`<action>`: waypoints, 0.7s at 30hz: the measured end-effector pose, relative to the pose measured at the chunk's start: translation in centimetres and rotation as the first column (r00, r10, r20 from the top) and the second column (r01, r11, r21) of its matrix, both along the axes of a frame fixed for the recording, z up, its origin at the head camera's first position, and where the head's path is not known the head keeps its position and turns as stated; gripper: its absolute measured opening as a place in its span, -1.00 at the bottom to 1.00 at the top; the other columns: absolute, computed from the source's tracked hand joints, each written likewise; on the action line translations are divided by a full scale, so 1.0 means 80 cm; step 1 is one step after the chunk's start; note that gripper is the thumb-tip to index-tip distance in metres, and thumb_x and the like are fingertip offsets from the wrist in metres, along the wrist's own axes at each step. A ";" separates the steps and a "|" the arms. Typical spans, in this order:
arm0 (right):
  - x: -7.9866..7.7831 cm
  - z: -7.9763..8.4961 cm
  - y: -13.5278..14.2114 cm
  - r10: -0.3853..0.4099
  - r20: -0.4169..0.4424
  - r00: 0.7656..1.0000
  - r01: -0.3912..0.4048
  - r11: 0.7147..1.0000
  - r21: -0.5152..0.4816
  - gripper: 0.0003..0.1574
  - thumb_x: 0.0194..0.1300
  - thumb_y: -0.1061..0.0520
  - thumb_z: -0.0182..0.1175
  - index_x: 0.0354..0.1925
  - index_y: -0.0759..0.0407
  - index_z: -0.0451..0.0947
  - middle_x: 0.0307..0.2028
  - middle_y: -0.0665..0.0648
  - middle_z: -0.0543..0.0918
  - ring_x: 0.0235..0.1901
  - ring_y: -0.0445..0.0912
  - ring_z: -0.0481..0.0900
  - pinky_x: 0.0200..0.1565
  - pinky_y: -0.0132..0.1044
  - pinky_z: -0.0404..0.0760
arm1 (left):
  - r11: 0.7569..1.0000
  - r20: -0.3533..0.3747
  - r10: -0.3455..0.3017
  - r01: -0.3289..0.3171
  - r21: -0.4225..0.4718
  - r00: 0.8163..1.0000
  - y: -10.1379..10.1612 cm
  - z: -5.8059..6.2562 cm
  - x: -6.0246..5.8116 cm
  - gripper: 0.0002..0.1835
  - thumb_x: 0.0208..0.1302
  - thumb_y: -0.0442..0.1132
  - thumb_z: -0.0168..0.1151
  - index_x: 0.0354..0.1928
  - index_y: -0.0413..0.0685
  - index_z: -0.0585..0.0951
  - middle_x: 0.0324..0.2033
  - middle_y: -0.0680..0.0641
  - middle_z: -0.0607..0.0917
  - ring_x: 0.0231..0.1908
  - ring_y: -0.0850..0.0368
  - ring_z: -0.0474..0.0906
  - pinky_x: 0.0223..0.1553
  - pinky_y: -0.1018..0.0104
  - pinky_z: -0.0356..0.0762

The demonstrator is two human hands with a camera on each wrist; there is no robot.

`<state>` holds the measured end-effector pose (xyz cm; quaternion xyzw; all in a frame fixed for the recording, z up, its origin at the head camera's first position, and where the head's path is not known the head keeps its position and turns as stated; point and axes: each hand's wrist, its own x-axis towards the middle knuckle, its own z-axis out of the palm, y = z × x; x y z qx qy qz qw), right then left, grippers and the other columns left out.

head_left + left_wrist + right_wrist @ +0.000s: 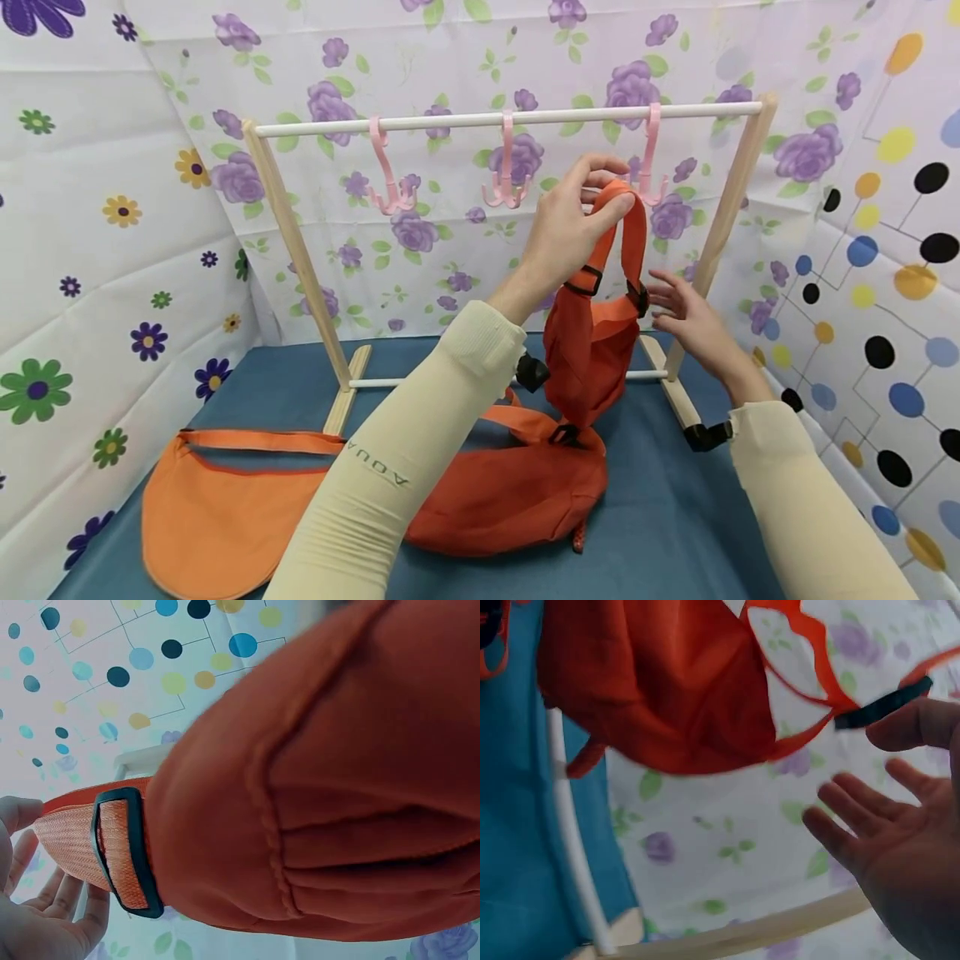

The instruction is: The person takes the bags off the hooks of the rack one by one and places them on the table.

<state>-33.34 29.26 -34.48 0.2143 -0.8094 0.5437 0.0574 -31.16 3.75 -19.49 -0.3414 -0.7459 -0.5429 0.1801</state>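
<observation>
My left hand [572, 218] pinches the looped orange strap [637, 237] of a red-orange sling bag [577, 358], which hangs below it. The top of the loop is just in front of the right-hand pink hook [652, 154]. A black buckle [137, 851] on the strap shows close up in the left wrist view. To the right of the bag is my right hand [693, 325], fingers spread and holding nothing; its thumb [907, 729] overlaps a dark strap fitting [881, 703] in the right wrist view.
Two more pink hooks, one left [390, 179] and one middle [507, 167], hang from the white rail [450, 122] of a wooden rack [296, 250]. A second red-orange bag [502, 500] and a lighter orange bag [225, 517] lie on the blue cloth [660, 517].
</observation>
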 end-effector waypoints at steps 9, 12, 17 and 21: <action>-0.021 -0.053 0.011 0.195 0.328 0.924 -0.160 0.978 -0.131 -0.10 0.59 0.16 0.13 0.67 0.09 -0.08 0.43 0.16 0.36 0.36 -0.10 0.41 0.36 -0.21 0.40 | 1.000 0.012 -0.009 0.009 0.004 1.000 -0.006 0.001 0.006 -0.65 0.51 -0.11 0.29 0.25 0.10 0.56 0.05 0.04 0.68 0.01 0.20 0.62 0.02 0.38 0.55; -0.022 -0.062 0.011 0.227 0.341 0.912 -0.162 0.964 -0.209 -0.35 0.61 0.19 0.09 0.54 0.10 0.17 0.25 0.02 0.51 0.20 -0.20 0.55 0.19 -0.31 0.55 | 1.000 0.016 -0.019 0.019 0.010 1.000 -0.011 -0.004 0.005 -0.65 0.51 -0.11 0.28 0.25 0.09 0.56 0.05 0.04 0.67 -0.01 0.20 0.62 0.00 0.36 0.56; -0.020 -0.062 0.015 0.271 0.324 0.906 -0.183 0.943 -0.277 -0.59 0.65 0.18 0.03 0.36 -0.06 0.40 0.18 -0.05 0.59 0.11 -0.15 0.61 0.07 -0.23 0.67 | 1.000 0.007 0.015 -0.016 0.024 1.000 -0.036 -0.016 0.001 -0.66 0.51 -0.10 0.28 0.24 0.06 0.58 0.07 0.03 0.66 0.01 0.17 0.61 0.00 0.31 0.58; -0.014 -0.053 0.024 0.318 0.282 0.905 -0.219 0.918 -0.332 -0.56 0.66 0.23 -0.02 0.35 -0.08 0.47 0.14 -0.03 0.65 0.03 -0.14 0.68 -0.01 -0.23 0.71 | 0.999 -0.007 0.042 -0.042 0.032 0.999 -0.063 -0.034 -0.002 -0.70 0.50 -0.10 0.30 0.18 0.02 0.63 0.06 0.01 0.68 0.02 0.15 0.63 0.05 0.29 0.59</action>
